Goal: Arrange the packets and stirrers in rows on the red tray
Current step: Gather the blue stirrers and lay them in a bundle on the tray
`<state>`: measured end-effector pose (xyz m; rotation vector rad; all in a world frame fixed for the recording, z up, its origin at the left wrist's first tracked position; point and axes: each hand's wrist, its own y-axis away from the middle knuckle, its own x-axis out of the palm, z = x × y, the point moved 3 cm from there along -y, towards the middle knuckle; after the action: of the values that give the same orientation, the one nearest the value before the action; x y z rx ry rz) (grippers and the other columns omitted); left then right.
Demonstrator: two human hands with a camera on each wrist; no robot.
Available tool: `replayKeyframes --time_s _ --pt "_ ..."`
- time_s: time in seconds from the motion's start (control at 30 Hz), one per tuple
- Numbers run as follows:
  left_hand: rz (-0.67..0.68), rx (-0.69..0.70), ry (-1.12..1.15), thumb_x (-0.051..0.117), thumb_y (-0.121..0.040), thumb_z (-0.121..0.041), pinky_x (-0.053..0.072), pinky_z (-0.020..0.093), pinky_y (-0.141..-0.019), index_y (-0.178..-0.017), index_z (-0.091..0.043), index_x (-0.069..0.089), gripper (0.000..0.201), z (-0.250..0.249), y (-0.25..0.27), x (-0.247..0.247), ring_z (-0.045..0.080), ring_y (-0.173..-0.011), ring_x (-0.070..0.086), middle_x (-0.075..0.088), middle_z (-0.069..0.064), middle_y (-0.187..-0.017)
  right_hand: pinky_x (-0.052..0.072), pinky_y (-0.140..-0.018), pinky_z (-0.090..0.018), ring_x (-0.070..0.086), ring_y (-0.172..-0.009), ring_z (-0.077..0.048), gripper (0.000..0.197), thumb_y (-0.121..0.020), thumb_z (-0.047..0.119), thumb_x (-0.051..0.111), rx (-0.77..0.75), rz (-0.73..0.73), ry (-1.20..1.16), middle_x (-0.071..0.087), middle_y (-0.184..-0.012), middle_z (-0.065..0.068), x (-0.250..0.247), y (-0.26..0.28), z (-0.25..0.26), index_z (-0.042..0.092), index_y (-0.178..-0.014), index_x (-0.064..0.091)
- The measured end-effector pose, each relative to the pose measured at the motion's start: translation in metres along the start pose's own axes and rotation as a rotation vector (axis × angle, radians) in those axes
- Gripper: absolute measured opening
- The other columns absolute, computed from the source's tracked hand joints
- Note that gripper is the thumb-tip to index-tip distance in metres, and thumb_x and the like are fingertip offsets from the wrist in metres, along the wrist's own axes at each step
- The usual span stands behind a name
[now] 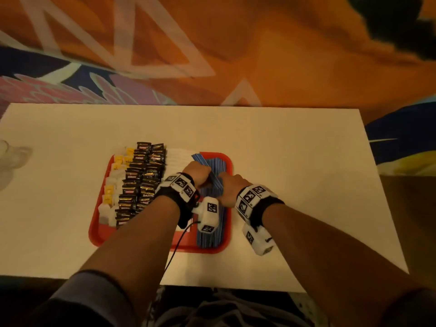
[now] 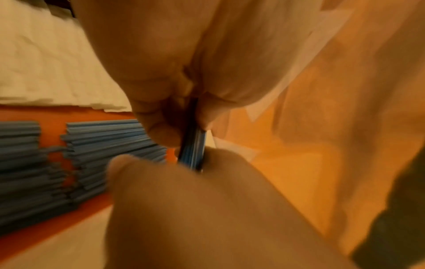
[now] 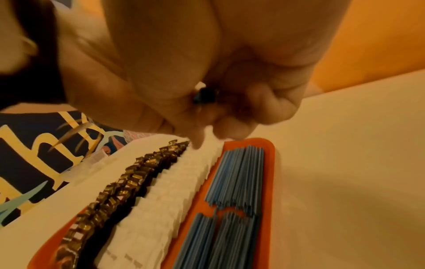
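Both hands' grip on stirrer bundle (image 1: pixel 213 181)

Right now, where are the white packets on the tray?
In the head view, the white packets lie in a row on the red tray, between the black packets and the blue stirrers.

Dim, warm orange light throughout; both wrist views are soft with motion blur, the head view bends at its edges.
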<state>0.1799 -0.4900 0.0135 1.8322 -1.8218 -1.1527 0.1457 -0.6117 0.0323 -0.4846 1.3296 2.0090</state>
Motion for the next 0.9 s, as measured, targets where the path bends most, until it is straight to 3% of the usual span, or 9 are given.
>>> replayKeyframes --time_s 0.1,0.23,0.3,0.33,0.4,0.47,0.6,0.7,0.9 --pt "0.026 -0.024 -0.230 0.052 -0.099 -0.011 0.056 0.042 -0.087 -0.072 -0.013 0.047 0.028 0.005 -0.021 -0.001 0.027 -0.080 0.059 0.057 0.009 -0.081 0.054 -0.072 -0.032 0.060 -0.084 -0.024 0.048 -0.085 0.031 0.068 0.013 0.027 -0.041 0.062 -0.110 -0.009 0.011 -0.011 -0.015 0.015 -0.127 0.049" --pt "0.075 0.016 -0.665 0.044 -0.103 -0.013 0.047 0.037 -0.078 -0.069 -0.010 0.045 0.034 0.006 -0.040 0.004 0.028 -0.087 0.053 0.056 0.016 -0.095 0.053 -0.077 -0.032 0.063 -0.095 -0.027 0.043 -0.090 0.028 0.063 0.032 -0.005 -0.072 0.062 -0.113 -0.011 0.016 -0.022 -0.028 0.014 -0.128 0.051" --pt "0.080 0.028 -0.765 0.046 -0.102 -0.014 0.047 0.035 -0.078 -0.078 -0.005 0.053 0.027 0.004 -0.046 0.006 0.031 -0.089 0.057 0.057 0.017 -0.097 0.054 -0.078 -0.033 0.062 -0.094 -0.027 0.042 -0.090 0.030 0.062 0.050 -0.006 -0.067 0.062 -0.114 -0.010 0.020 -0.026 -0.032 0.015 -0.128 0.051" --pt "0.077 0.033 -0.808 0.047 -0.102 -0.016 0.048 0.036 -0.079 -0.085 -0.002 0.057 0.024 0.003 -0.049 0.007 0.032 -0.088 0.060 0.058 0.016 -0.094 0.054 -0.078 -0.033 0.062 -0.094 -0.026 0.041 -0.090 0.030 0.062 0.056 -0.005 -0.059 0.062 -0.114 -0.010 0.021 -0.028 -0.034 0.016 -0.127 0.052" --pt "0.037 0.046 -0.871 0.051 -0.102 -0.019 0.047 0.031 -0.073 -0.077 -0.003 0.052 0.030 0.003 -0.053 0.008 0.025 -0.073 0.058 0.055 0.009 -0.080 0.054 -0.076 -0.032 0.062 -0.091 -0.026 0.037 -0.090 0.028 0.061 0.060 -0.009 -0.041 0.061 -0.112 -0.008 0.021 -0.030 -0.035 0.017 -0.125 0.053" --pt "-0.015 0.063 -0.887 0.058 -0.099 -0.025 0.045 0.028 -0.070 -0.077 -0.003 0.051 0.032 0.003 -0.055 0.007 0.024 -0.077 0.059 0.052 0.007 -0.083 0.054 -0.075 -0.032 0.062 -0.087 -0.025 0.030 -0.089 0.023 0.061 0.055 -0.054 -0.027 0.062 -0.108 -0.007 0.018 -0.033 -0.034 0.016 -0.118 0.057" --pt "-0.113 0.081 -0.893 0.070 -0.091 -0.031 0.052 0.036 -0.080 -0.115 0.000 0.061 0.040 0.008 -0.052 0.000 0.034 -0.108 0.064 0.064 0.016 -0.115 0.055 -0.083 -0.034 0.061 -0.097 -0.023 0.026 -0.085 0.012 0.064 -0.015 -0.148 0.069 0.061 -0.113 -0.006 0.011 -0.050 -0.026 0.014 -0.111 0.064" --pt "-0.177 0.146 -0.874 0.068 -0.092 -0.029 0.052 0.039 -0.085 -0.115 -0.003 0.060 0.036 0.014 -0.051 -0.004 0.037 -0.108 0.062 0.061 0.020 -0.120 0.046 -0.098 -0.039 0.053 -0.116 -0.023 0.041 -0.081 0.017 0.073 -0.118 -0.184 0.232 0.054 -0.124 -0.004 0.008 -0.063 -0.020 0.016 -0.120 0.061" --pt "-0.149 0.334 -0.812 0.063 -0.094 -0.021 0.048 0.038 -0.083 -0.111 -0.007 0.060 0.022 0.031 -0.046 -0.008 0.035 -0.102 0.060 0.063 0.016 -0.111 0.033 -0.106 -0.044 0.036 -0.134 -0.020 0.072 -0.077 0.037 0.076 -0.199 -0.175 0.351 0.042 -0.141 0.001 0.022 -0.075 -0.025 0.019 -0.139 0.045"
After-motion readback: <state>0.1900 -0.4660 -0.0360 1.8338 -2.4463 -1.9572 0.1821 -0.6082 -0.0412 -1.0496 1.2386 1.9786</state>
